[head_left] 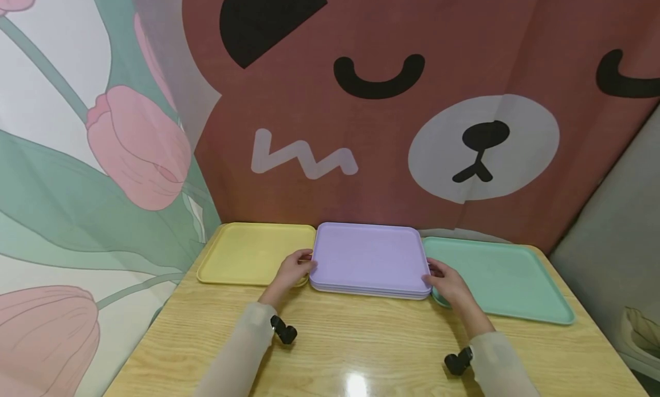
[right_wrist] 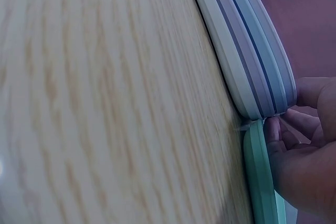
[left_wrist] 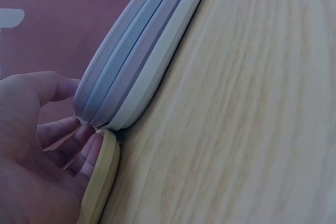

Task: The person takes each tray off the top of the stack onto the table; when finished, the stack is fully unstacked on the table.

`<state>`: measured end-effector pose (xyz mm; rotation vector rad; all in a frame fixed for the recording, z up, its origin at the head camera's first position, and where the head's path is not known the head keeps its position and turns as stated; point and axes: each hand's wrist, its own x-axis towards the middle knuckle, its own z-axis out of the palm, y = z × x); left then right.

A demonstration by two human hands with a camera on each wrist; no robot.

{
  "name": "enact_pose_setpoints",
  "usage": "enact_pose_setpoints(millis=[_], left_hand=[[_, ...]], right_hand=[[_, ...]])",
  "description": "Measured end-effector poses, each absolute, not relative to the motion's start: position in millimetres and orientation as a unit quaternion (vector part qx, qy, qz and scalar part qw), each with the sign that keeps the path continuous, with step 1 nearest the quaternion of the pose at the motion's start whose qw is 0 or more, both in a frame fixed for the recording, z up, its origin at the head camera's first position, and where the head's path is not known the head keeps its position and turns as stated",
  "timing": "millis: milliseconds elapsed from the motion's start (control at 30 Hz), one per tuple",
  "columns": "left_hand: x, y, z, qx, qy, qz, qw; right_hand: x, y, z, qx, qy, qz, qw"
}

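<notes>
A stack of several trays, the top one a lilac tray, lies at the middle of the table. Their stacked edges show as lilac, bluish, purple and cream bands in both wrist views. My left hand holds the stack's left side, thumb at the upper rim and bent fingers at the edge below. On the opposite side my right hand grips in the same way. Under the left hand is the right end of a yellow tray. The left end of a green tray lies beneath the right hand.
The wooden table backs onto a hanging with a printed bear face. A tulip-patterned curtain hangs along the left. Past the table's right edge stands a pale bin-like container.
</notes>
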<state>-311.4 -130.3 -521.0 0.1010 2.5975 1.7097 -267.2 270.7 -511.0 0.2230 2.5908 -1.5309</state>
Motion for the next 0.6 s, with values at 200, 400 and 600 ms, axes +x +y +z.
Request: enact_pose_setpoints(millis=[200, 400, 600], left_hand=[[-314.5, -130.6, -524.6, 0.032, 0.851, 0.524, 0.022], [-314.7, -131.8, -524.3, 0.026, 0.860, 0.508, 0.047], [-314.5, -133.4, -524.0, 0.030, 0.860, 0.506, 0.058]], right_hand=[[-267.2, 269.9, -510.2, 0.080, 0.856, -0.508, 0.061], [-267.5, 268.2, -510.3, 0.086, 0.855, -0.509, 0.051], [-267.6, 265.2, -509.0, 0.102, 0.842, -0.528, 0.043]])
